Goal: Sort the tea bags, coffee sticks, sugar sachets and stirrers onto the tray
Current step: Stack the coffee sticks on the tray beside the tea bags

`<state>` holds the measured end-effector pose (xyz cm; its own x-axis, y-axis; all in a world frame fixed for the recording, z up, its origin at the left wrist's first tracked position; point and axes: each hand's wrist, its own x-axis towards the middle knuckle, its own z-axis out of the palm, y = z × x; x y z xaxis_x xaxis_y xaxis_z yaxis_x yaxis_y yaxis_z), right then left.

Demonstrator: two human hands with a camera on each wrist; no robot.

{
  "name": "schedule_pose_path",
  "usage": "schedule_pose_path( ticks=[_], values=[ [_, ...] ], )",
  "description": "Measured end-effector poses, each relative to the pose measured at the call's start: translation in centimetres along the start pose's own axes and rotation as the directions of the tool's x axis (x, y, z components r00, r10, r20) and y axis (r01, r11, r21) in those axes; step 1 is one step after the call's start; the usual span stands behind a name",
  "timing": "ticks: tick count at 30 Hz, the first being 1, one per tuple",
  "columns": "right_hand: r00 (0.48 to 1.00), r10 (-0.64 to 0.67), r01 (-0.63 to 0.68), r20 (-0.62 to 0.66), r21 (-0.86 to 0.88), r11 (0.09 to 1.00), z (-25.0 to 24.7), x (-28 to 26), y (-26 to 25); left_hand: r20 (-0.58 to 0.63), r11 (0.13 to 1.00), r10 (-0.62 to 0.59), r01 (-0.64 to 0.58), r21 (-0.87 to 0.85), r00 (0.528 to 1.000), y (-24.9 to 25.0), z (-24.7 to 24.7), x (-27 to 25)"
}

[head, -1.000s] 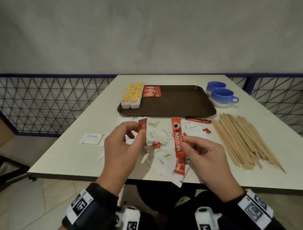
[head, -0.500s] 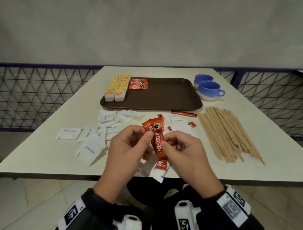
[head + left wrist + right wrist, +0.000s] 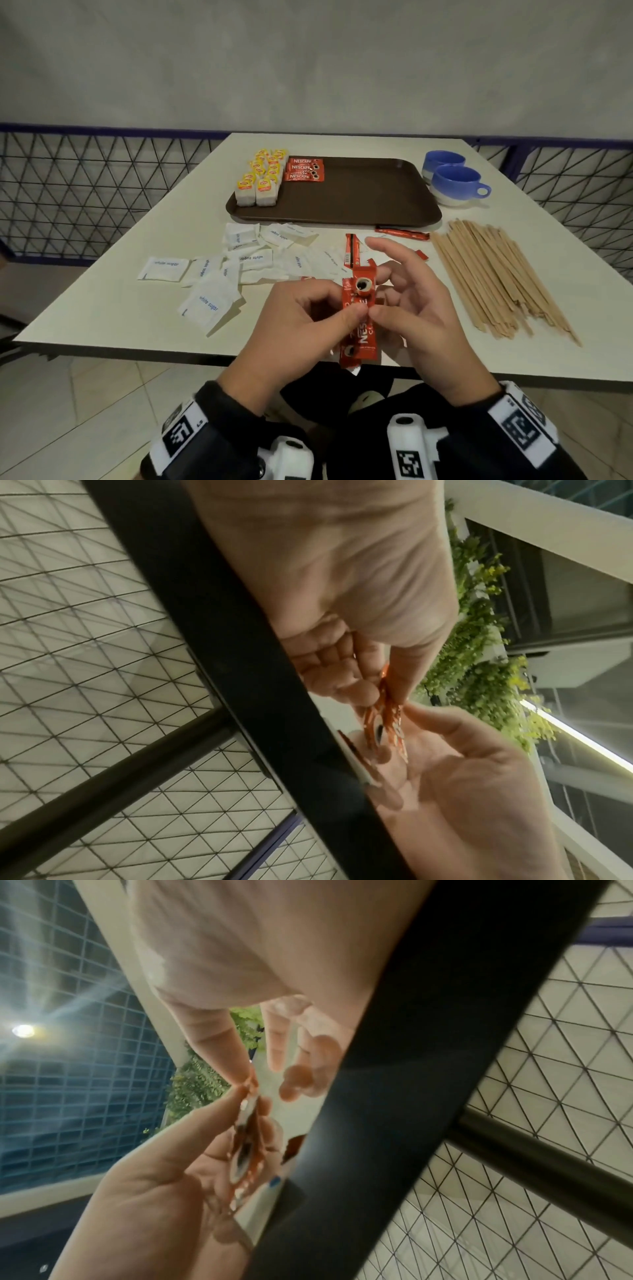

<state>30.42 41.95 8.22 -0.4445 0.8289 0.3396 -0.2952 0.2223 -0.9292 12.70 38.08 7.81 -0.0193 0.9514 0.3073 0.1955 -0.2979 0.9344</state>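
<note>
Both hands meet above the table's near edge around a small bundle of red coffee sticks (image 3: 359, 308). My left hand (image 3: 344, 313) pinches the bundle between thumb and curled fingers. The thumb of my right hand (image 3: 394, 305) presses its right side, fingers behind it, index finger raised. The wrist views show the coffee sticks (image 3: 385, 721) (image 3: 248, 1139) edge-on between the two thumbs. The brown tray (image 3: 359, 202) carries yellow-tagged tea bags (image 3: 262, 178) and coffee sticks (image 3: 305, 169) at its left end. White sugar sachets (image 3: 253, 260) lie scattered before the tray. Wooden stirrers (image 3: 496, 277) are piled at the right.
Two blue cups (image 3: 457, 183) stand right of the tray. Loose coffee sticks (image 3: 402, 234) lie by the tray's front edge, another (image 3: 350, 250) just beyond my hands. A mesh railing (image 3: 102, 192) runs behind the white table (image 3: 102, 318).
The hands, each with a coffee stick and apart a second ago, have come together. The sticks now form one bundle held between both thumbs.
</note>
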Motion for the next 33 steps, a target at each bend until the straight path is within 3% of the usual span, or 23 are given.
schedule_pose_path(
  ticks=[2,4,7,14,20,26,33],
  values=[
    [1.000,0.005,-0.004,-0.009,0.081,0.997,0.2,0.0,-0.2,0.007,0.992,0.051,-0.052,0.111,0.999,-0.3,0.5,-0.3],
    [0.999,-0.019,0.019,-0.041,-0.002,1.000,0.3,0.1,0.1,-0.007,0.986,0.091,-0.090,0.138,0.996,-0.4,0.8,-0.4],
    [0.990,-0.036,0.032,-0.134,-0.033,0.999,0.3,0.2,0.4,-0.069,1.000,0.022,-0.023,-0.011,0.997,-0.3,0.4,-0.1],
    [0.959,0.079,-0.028,-0.273,0.185,0.982,-0.9,0.4,-0.1,-0.261,0.977,-0.122,0.069,-0.203,0.958,0.3,-0.5,0.4],
    [0.957,0.020,0.000,-0.288,0.067,0.998,-0.5,0.7,0.4,-0.250,0.938,-0.179,0.089,-0.336,0.952,0.2,-0.5,0.8],
    [0.952,-0.035,-0.010,-0.303,-0.147,0.989,0.1,0.7,1.1,-0.151,0.899,-0.180,0.100,-0.426,0.972,0.2,-0.7,0.6],
    [0.956,-0.078,-0.020,-0.284,-0.328,0.944,0.9,0.6,1.5,-0.161,0.947,-0.142,0.086,-0.309,0.977,0.4,-0.6,0.5]
  ],
)
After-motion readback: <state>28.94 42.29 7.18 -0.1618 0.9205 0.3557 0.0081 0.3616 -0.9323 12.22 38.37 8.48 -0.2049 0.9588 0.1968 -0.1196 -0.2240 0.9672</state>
